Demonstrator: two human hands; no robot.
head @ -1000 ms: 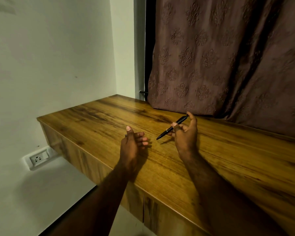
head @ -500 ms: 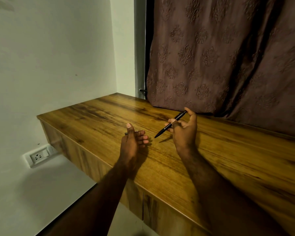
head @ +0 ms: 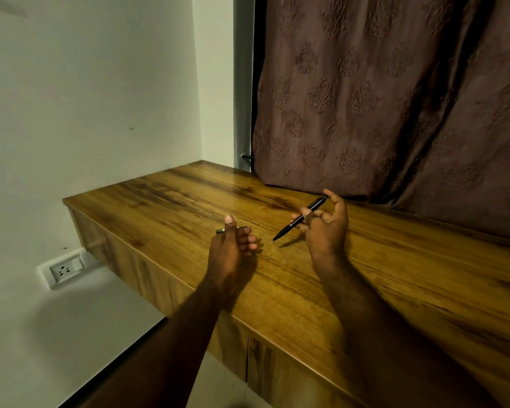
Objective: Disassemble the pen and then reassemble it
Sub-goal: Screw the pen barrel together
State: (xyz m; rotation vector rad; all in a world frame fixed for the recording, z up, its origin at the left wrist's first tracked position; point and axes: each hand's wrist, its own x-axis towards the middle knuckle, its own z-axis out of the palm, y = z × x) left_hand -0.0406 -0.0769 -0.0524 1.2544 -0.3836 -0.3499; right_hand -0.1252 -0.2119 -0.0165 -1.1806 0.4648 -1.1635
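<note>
My right hand (head: 326, 231) holds a slim black pen (head: 295, 222) above the wooden desk (head: 395, 275). The thumb and fingers pinch its upper half, and its tip points down and left toward the desk. My left hand (head: 231, 248) hovers just left of the pen's tip, thumb up and fingers curled. It pinches a thin grey pen part (head: 221, 231) that sticks out past the thumb; most of this part is hidden by the hand. The two hands are a short gap apart.
A brown patterned curtain (head: 380, 98) hangs behind the desk along its far edge. A pale wall stands to the left, with a white power socket (head: 65, 269) low below the desk's left end. Cabinet fronts run under the desk's near edge.
My right hand with the pen has shifted only slightly, rising a little and settling back. My left hand keeps its place and its hold.
</note>
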